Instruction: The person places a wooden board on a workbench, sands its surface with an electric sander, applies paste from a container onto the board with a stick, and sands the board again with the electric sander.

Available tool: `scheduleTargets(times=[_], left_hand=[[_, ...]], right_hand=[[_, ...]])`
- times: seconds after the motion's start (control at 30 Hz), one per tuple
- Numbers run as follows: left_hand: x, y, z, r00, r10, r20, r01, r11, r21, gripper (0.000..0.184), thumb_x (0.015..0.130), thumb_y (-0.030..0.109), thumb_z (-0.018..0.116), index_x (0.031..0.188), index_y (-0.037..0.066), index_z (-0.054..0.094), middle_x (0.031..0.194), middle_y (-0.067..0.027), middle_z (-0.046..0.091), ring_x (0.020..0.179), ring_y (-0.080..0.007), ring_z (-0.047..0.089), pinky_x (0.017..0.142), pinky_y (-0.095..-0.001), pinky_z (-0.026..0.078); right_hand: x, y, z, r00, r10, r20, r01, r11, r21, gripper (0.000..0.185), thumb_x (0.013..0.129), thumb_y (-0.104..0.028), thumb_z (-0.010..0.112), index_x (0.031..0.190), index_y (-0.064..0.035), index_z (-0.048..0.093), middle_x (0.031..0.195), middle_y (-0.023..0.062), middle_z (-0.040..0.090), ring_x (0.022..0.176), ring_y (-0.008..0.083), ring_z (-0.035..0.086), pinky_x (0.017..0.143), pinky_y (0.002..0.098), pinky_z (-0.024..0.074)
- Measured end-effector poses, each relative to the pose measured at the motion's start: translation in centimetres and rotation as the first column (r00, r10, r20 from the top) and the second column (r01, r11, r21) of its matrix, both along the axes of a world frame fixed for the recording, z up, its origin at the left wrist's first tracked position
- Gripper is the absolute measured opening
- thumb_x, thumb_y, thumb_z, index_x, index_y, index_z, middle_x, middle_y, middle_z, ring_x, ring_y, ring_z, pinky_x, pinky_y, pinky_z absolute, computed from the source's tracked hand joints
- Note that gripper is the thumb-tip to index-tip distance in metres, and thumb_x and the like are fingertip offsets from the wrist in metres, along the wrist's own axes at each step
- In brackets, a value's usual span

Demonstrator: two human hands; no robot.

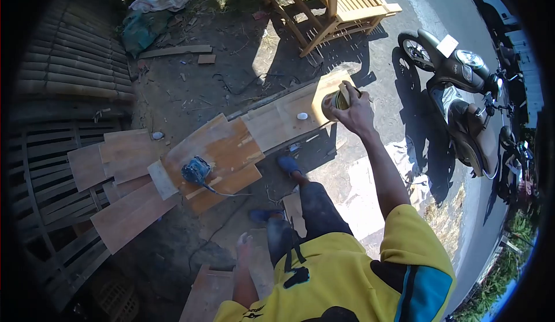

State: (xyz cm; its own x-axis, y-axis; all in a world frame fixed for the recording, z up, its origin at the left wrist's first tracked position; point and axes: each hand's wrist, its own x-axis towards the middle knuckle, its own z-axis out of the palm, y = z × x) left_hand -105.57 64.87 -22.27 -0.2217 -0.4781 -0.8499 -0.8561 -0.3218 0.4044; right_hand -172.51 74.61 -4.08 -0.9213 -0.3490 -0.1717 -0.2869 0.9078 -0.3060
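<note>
My right hand (356, 110) is wrapped round a small tin can (334, 105) at the far right end of the long wooden plank (277, 119). Something flat stands up at the can's top, under my fingers. My left hand (244, 248) hangs low beside my left leg, above a wooden board (209, 290); its fingers are small in view and it touches nothing I can see. A small white object (302, 116) lies on the plank left of the can. A blue power sander (196, 170) rests on orange-brown boards (231, 140).
Several thin wooden panels (130, 212) lie at the left beside a slatted bamboo bench (69, 73). A wooden chair (352, 9) stands at the top. A motorcycle (462, 90) is parked at the right. A cable (202, 244) crosses the ground near my feet.
</note>
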Motion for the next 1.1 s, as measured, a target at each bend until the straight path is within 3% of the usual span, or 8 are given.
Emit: scheduleTargets(times=[0.23, 0.57, 0.73, 0.8, 0.87, 0.9, 1.0, 1.1], left_hand=[[1.2, 1.0, -1.7, 0.984, -0.165, 0.068, 0.169, 0.984, -0.054, 0.053, 0.104, 0.028, 0.066, 0.151, 0.004, 0.057, 0.14, -0.0186, 0.069, 0.129, -0.0264, 0.067, 0.109, -0.0386, 0.051], [-2.7, 0.0, -0.2, 0.948, 0.319, -0.008, -0.319, 0.947, -0.025, 0.054, 0.102, 0.024, 0.07, 0.15, 0.003, 0.058, 0.137, -0.0208, 0.071, 0.125, -0.0258, 0.07, 0.107, -0.0379, 0.055], [-4.2, -0.8, -0.1, 0.916, 0.4, -0.037, -0.402, 0.911, -0.093, 0.052, 0.102, 0.02, 0.071, 0.148, -0.001, 0.058, 0.14, -0.0225, 0.069, 0.128, -0.0272, 0.068, 0.109, -0.0379, 0.053], [-4.3, -1.6, -0.6, 0.894, 0.445, -0.045, -0.447, 0.887, -0.114, 0.052, 0.102, 0.02, 0.07, 0.148, -0.001, 0.058, 0.14, -0.023, 0.069, 0.128, -0.0279, 0.068, 0.109, -0.0379, 0.053], [-4.3, -1.6, -1.1, 0.877, 0.477, -0.057, -0.48, 0.867, -0.132, 0.052, 0.102, 0.02, 0.07, 0.148, -0.001, 0.058, 0.139, -0.0236, 0.069, 0.128, -0.0285, 0.068, 0.109, -0.0379, 0.053], [-4.2, -1.7, -2.3, 0.862, 0.501, -0.078, -0.507, 0.853, -0.128, 0.051, 0.102, 0.019, 0.071, 0.147, -0.001, 0.059, 0.139, -0.0233, 0.069, 0.129, -0.0293, 0.068, 0.109, -0.0381, 0.053], [-3.1, -0.3, -8.8, 0.796, 0.567, -0.212, -0.604, 0.767, -0.218, 0.045, 0.102, 0.02, 0.071, 0.141, 0.001, 0.063, 0.139, -0.0189, 0.07, 0.126, -0.034, 0.07, 0.107, -0.0405, 0.055], [-4.5, -2.4, -10.0, 0.872, 0.467, -0.149, -0.482, 0.761, -0.435, 0.048, 0.101, 0.032, 0.069, 0.141, 0.007, 0.065, 0.14, -0.0213, 0.068, 0.132, -0.0373, 0.064, 0.114, -0.0469, 0.049]], right_hand=[[-8.2, 2.4, -11.5, 1.0, -0.022, 0.021, 0.017, 0.98, 0.196, 0.104, 0.076, -0.053, 0.086, 0.165, -0.0322, 0.038, 0.14, 0.0323, 0.051, 0.123, 0.0514, 0.063, 0.103, 0.0552, 0.0542], [-10.3, -0.9, -31.1, 0.987, 0.152, 0.05, -0.155, 0.986, 0.054, 0.117, 0.077, -0.053, 0.09, 0.168, -0.0122, 0.029, 0.15, 0.0402, 0.047, 0.137, 0.0551, 0.05, 0.116, 0.0551, 0.0417], [-10.5, -2.0, -24.8, 0.903, 0.134, 0.408, -0.032, 0.968, -0.248, 0.115, 0.084, -0.065, 0.082, 0.166, -0.0034, 0.03, 0.152, 0.0333, 0.051, 0.139, 0.0465, 0.052, 0.116, 0.0509, 0.0442], [-7.7, -4.4, -21.0, 0.996, -0.066, 0.062, 0.068, 0.997, -0.034, 0.102, 0.09, -0.055, 0.082, 0.163, -0.0006, 0.036, 0.145, 0.0313, 0.057, 0.13, 0.0436, 0.062, 0.11, 0.0486, 0.0499], [-2.1, -7.6, -20.6, 0.941, 0.155, -0.3, -0.215, 0.96, -0.179, 0.086, 0.096, -0.042, 0.081, 0.163, -0.0046, 0.041, 0.141, 0.0299, 0.061, 0.124, 0.0414, 0.066, 0.106, 0.0483, 0.0533], [3.0, -11.2, -18.4, 0.988, 0.15, 0.029, -0.131, 0.93, -0.342, 0.075, 0.101, -0.034, 0.076, 0.161, -0.0052, 0.043, 0.145, 0.0279, 0.06, 0.122, 0.0339, 0.068, 0.101, 0.0446, 0.0558], [19.9, -20.6, -16.4, 0.807, 0.503, 0.31, -0.314, 0.809, -0.496, 0.069, 0.101, -0.029, 0.076, 0.16, -0.0085, 0.046, 0.142, 0.026, 0.062, 0.124, 0.036, 0.066, 0.102, 0.0479, 0.0559], [32.9, -29.0, -16.1, 0.595, 0.734, 0.329, -0.562, 0.672, -0.483, 0.087, 0.097, -0.043, 0.078, 0.166, -0.0133, 0.034, 0.146, 0.0317, 0.053, 0.124, 0.0444, 0.065, 0.099, 0.053, 0.0567]])
